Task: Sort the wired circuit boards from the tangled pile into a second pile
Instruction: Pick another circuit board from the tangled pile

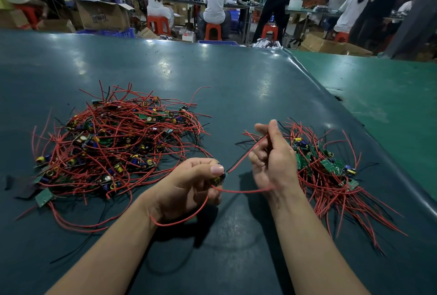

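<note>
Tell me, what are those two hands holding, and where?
One wired board: the left hand pinches the board itself, the right hand grips its red wire further along.

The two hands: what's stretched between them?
In the head view, a taut red wire runs from the left hand, which holds a small circuit board, to the right hand.
</note>
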A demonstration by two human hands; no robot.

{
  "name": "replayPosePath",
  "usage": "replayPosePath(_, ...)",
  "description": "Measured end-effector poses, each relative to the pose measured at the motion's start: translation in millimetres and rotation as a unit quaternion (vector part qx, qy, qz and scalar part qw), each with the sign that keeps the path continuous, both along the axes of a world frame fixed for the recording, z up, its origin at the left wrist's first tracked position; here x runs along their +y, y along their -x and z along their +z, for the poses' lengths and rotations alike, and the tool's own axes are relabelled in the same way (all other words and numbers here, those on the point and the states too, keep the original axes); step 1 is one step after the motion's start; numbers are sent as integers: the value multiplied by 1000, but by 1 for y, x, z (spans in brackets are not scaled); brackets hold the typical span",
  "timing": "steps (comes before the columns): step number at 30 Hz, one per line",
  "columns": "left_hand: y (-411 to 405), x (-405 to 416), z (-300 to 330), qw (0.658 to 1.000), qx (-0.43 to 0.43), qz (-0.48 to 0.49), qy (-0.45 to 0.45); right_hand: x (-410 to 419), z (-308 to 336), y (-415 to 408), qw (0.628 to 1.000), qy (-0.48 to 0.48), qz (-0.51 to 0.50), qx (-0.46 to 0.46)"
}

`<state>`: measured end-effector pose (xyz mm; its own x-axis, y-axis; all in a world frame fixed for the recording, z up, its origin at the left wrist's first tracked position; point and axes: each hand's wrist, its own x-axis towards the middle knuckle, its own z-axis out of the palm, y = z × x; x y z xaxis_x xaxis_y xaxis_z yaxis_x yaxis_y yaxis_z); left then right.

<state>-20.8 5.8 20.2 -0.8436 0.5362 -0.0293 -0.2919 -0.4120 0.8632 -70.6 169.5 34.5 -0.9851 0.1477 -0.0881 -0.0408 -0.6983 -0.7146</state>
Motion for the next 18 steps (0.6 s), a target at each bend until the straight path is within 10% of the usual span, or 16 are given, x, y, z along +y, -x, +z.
replayPosePath(4,2,-2,1,998,-23,56,-32,6,1,0,999,36,21,-2)
replayPosePath(9,15,-4,7,980,-66,188,-20,-18,-1,-13,969,-198,149,5)
replayPosePath(18,7,4,8,992,-36,120,29,-6,-2,-15,932,-280,228,19)
